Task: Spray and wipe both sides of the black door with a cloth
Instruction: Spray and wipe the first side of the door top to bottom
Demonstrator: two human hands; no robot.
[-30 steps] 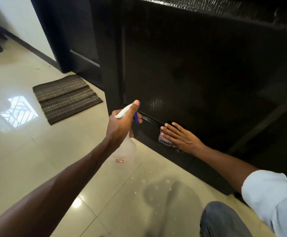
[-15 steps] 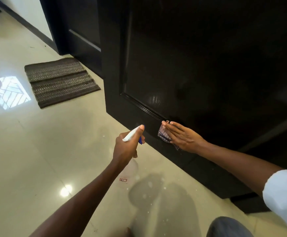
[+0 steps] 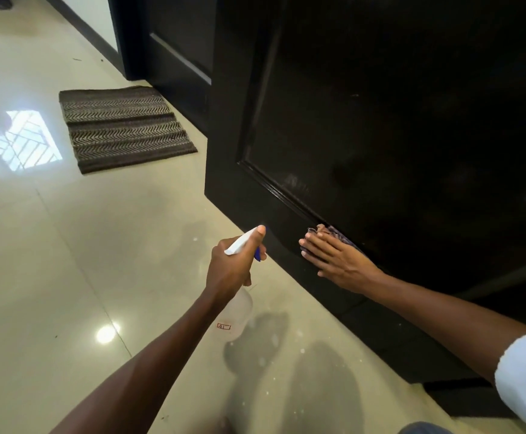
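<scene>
**ITEM: black door, lower rail — wipe in progress**

Door (image 3: 380, 120): glossy black panel door, standing upright, fills upper right of view; bottom edge sits just above the tile floor (image 3: 67, 261). Raised moulding runs round an inset panel; faint pale smear/sheen near the panel's lower left corner, prob. spray residue. Finish dark, reflective; dirt not discernible.

Cloth (image 3: 333, 233): checked, small, bunched; pressed against door's bottom rail just below the moulding, mostly hidden under the fingers.

R hand (image 3: 333, 258): fingers straight, flat on cloth, pressing it to the door; no curl round it.

L hand (image 3: 233, 267): wrapped round neck of spray bottle (image 3: 239, 305), thumb lying along the white head, nozzle aimed toward door near the cloth. Bottle clear, small red label, hangs below fist.

Change vs a sec ago: bottle hand has dropped lower and come nearer the floor; cloth hand has slid rightward along the rail, away from the panel corner; view has tipped further down. Means: wipe is working along the bottom strip of this face; judged partway, other side not yet shown as done.

Surrounds: striped doormat (image 3: 124, 130) on floor, well apart to the left; second dark door (image 3: 177, 42) behind.
</scene>
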